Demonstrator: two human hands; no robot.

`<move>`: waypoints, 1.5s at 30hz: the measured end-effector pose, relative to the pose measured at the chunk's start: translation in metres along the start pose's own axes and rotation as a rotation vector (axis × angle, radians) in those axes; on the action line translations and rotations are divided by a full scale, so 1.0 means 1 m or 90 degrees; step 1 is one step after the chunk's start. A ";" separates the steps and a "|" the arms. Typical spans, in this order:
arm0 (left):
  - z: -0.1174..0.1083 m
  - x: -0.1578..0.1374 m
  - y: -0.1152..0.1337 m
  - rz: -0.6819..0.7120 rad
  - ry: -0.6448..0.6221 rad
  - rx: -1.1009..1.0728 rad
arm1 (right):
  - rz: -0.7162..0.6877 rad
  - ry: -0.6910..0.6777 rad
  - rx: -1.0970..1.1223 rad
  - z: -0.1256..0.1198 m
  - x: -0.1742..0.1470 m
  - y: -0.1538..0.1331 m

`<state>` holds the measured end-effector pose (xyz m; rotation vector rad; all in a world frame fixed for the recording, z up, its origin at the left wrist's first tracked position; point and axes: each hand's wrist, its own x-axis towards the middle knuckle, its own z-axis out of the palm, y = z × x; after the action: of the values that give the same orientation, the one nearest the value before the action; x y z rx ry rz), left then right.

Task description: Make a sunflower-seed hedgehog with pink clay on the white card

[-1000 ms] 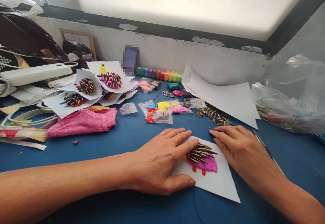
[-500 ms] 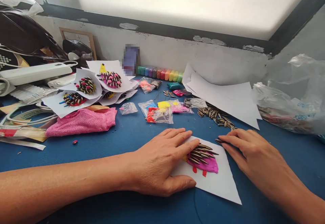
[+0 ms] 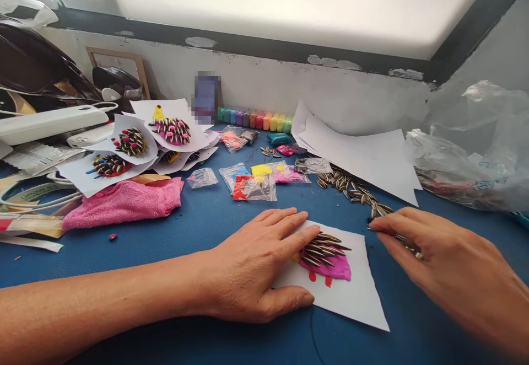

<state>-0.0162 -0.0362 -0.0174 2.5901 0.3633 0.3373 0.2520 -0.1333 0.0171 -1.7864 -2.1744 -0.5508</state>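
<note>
Right now, from the head camera, the left hand (image 3: 256,268) lies flat and spread on the white paper sheet (image 3: 351,299), fingers extended, its fingertips touching the clay hedgehog (image 3: 326,257), a pink body with striped seeds stuck in as spines. The right hand (image 3: 433,255) hovers just right of the sheet with its fingers pinched narrow around a few sunflower seeds (image 3: 407,242); how many it grips I cannot tell.

Judging from this, the pinch looks loose, so a seed could slip out and drop onto the blue table (image 3: 206,216). The left fingertips sit against the spines, and a push there could bend or knock out seeds already planted, or squash the soft clay. If the left palm lifts, the light sheet could slide.

Around them: a loose pile of seeds (image 3: 351,188) lies near the right hand, partly under stacked white paper (image 3: 372,158). Small bags of coloured clay (image 3: 258,180) sit behind the left hand. Finished hedgehogs on paper (image 3: 136,141) rest far left above a pink cloth (image 3: 124,202). A crumpled plastic bag (image 3: 467,155) crowds the right edge. Nothing stands between the right hand and the hedgehog.
</note>
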 end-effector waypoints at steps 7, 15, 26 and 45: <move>-0.002 0.001 0.002 -0.008 -0.009 -0.003 | -0.045 -0.062 0.038 0.004 -0.010 0.006; -0.005 0.003 0.005 -0.009 -0.017 -0.010 | 0.106 0.010 0.000 0.029 -0.006 0.005; -0.003 0.003 0.003 -0.006 -0.030 0.011 | 0.073 -0.083 0.029 0.049 0.007 0.007; -0.002 0.002 0.002 0.004 -0.013 0.003 | 0.076 0.000 0.094 0.047 0.018 0.004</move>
<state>-0.0146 -0.0369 -0.0143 2.5983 0.3497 0.3115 0.2538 -0.0956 -0.0164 -1.8215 -2.0346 -0.3537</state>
